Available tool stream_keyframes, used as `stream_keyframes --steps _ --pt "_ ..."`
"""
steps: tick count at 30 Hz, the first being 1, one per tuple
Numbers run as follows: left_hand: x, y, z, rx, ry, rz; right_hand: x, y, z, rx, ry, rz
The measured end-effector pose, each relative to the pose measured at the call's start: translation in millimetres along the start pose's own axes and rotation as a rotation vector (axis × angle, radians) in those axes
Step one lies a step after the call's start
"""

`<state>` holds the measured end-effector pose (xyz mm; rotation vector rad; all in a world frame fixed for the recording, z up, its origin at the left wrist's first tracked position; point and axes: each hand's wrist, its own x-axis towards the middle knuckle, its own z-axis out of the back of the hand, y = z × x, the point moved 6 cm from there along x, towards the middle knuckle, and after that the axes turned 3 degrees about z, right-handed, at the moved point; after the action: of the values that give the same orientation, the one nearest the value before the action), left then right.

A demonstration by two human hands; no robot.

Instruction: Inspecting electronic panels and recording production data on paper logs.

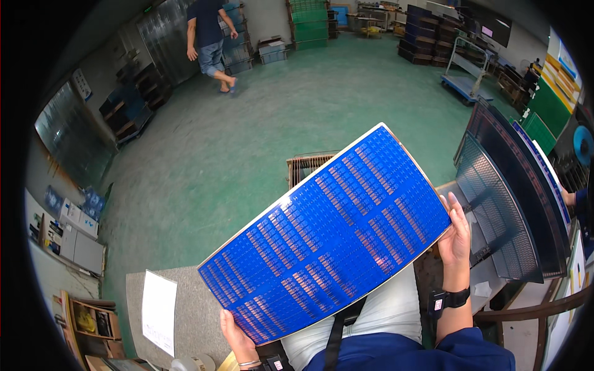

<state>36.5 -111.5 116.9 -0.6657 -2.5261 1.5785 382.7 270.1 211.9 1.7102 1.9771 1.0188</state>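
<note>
A rectangular blue panel [325,240] with coppery rows is held slanting up rightward

Passage rightward of the right hand [456,236] is obstructed by upright dark panels [523,179] standing near. Beyond the blue circuit panel [331,238], a slotted rack [302,167] obstructs low reach; open green floor [247,136] lies around it. Leftward, the grey surface [201,294] offers room beside a white sheet [159,309].

Blue trolley [468,88] on green floor [179,167]; white sheet [159,312] on grey surface [193,294]
</note>
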Motion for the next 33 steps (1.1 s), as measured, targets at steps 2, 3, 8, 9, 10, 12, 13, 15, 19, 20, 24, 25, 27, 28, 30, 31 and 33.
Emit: stream_keyframes --steps 2,3,8,9,10,12,13,15,19,20,24,25,27,28,30,31,33 --pt "0 -1 2 -0.01 -0.028 0.003 -1 -1 1 -0.018 0.028 -0.022" --pt "1 -1 6 -0.009 -0.03 0.002 -1 -2 1 -0.017 0.029 -0.025" --pt "3 -1 9 -0.034 -0.021 -0.009 -1 -2 5 -0.044 0.039 -0.037" --pt "2 -3 7 -0.035 -0.02 -0.009 -2 -3 5 -0.044 0.039 -0.036" --pt "1 -6 5 -0.035 -0.029 -0.013 -3 -3 5 -0.029 0.041 -0.044" --pt "1 -7 5 -0.037 -0.038 -0.017 -3 -4 5 -0.015 0.043 -0.051" --pt "1 -7 5 -0.034 -0.035 -0.016 -3 -4 4 -0.025 0.045 -0.055" --pt "0 -9 6 -0.03 -0.036 -0.016 -2 -4 4 -0.035 0.047 -0.063" --pt "-1 -23 4 0.027 -0.041 -0.071 14 2 12 -0.186 0.14 -0.188" --pt "0 -26 4 0.044 -0.007 -0.086 16 1 8 -0.192 0.234 -0.263" --pt "5 -32 11 0.049 0.045 -0.129 22 1 14 -0.568 0.286 -0.323" --pt "7 -34 17 0.059 0.032 -0.154 25 10 18 -0.65 0.328 -0.338" --pt "3 -40 12 0.051 0.034 -0.205 29 10 24 -0.637 0.275 -0.213" --pt "2 -45 7 0.039 0.048 -0.255 29 13 19 -0.626 0.253 -0.153" --pt "9 -43 3 0.017 0.075 -0.27 39 4 41 -0.546 0.279 -0.101" --pt "11 -47 -4 0.119 0.104 -0.377 46 9 48 -0.531 0.279 0.114" --pt "9 -54 -13 0.314 0.177 -0.566 24 -1 11 -0.125 0.317 0.214"
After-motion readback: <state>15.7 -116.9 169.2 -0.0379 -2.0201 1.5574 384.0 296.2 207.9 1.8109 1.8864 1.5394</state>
